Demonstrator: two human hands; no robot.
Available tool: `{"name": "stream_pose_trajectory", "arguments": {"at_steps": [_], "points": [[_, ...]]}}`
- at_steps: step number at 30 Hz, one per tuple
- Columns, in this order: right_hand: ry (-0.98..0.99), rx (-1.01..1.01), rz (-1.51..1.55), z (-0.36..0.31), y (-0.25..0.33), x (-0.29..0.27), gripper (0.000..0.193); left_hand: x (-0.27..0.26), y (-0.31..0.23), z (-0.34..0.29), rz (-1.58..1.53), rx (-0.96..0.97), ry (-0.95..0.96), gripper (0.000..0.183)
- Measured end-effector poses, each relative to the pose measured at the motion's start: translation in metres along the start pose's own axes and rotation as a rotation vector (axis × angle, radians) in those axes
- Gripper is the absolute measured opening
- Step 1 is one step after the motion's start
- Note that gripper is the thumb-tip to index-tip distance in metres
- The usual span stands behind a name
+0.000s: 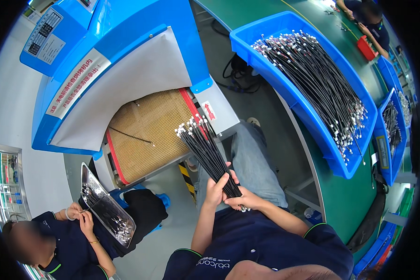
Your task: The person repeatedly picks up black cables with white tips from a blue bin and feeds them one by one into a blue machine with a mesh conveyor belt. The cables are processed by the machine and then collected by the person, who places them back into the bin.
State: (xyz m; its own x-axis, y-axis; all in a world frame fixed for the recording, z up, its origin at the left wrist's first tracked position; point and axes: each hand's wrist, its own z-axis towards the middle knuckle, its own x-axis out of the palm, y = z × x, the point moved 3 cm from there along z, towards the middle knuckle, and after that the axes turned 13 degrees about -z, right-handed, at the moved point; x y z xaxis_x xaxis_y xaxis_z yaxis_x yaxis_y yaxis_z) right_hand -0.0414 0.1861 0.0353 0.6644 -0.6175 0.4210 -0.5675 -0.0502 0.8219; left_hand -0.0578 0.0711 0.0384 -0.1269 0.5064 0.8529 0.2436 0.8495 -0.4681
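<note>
A thick bundle of black cables (pixel 206 150) with small white connectors at both ends slants across my lap. My left hand (pixel 215 189) is wrapped round its lower part. Just below, my right hand (pixel 245 199) closes on the same bundle near its lower end. The upper connectors fan out beside the mesh conveyor belt (pixel 149 122) of a blue machine (pixel 172 18). One loose black cable (pixel 130 136) lies on that belt, and another small piece sits farther back on it.
On the green table (pixel 345 205) at right stands a large blue bin (pixel 284 88) heaped with similar cables; smaller blue bins (pixel 388 140) sit beyond. At lower left a seated co-worker (pixel 74 242) handles a cable over a metal tray (pixel 109 207). Another person (pixel 373 28) works at far right.
</note>
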Motion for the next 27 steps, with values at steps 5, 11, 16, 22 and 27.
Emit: {"name": "stream_pose_trajectory", "arguments": {"at_steps": [5,11,16,22,27], "points": [[0.028,0.010,0.038,0.001,0.003,0.000,0.015,0.002,-0.007,0.009,0.106,-0.012,-0.044,0.035],[0.050,0.040,0.095,-0.001,-0.002,0.001,0.013,-0.004,-0.010,0.008,-0.122,-0.031,-0.056,0.043],[-0.001,0.048,0.134,0.015,-0.006,-0.003,0.015,-0.018,0.002,-0.004,0.192,-0.143,-0.019,0.043],[0.118,0.000,0.143,0.059,0.023,0.001,0.016,-0.034,-0.031,0.010,0.056,0.058,-0.192,0.040],[0.154,0.176,0.548,0.087,-0.030,0.001,0.036,-0.089,-0.046,0.024,-0.021,-0.048,-0.317,0.040]]}}
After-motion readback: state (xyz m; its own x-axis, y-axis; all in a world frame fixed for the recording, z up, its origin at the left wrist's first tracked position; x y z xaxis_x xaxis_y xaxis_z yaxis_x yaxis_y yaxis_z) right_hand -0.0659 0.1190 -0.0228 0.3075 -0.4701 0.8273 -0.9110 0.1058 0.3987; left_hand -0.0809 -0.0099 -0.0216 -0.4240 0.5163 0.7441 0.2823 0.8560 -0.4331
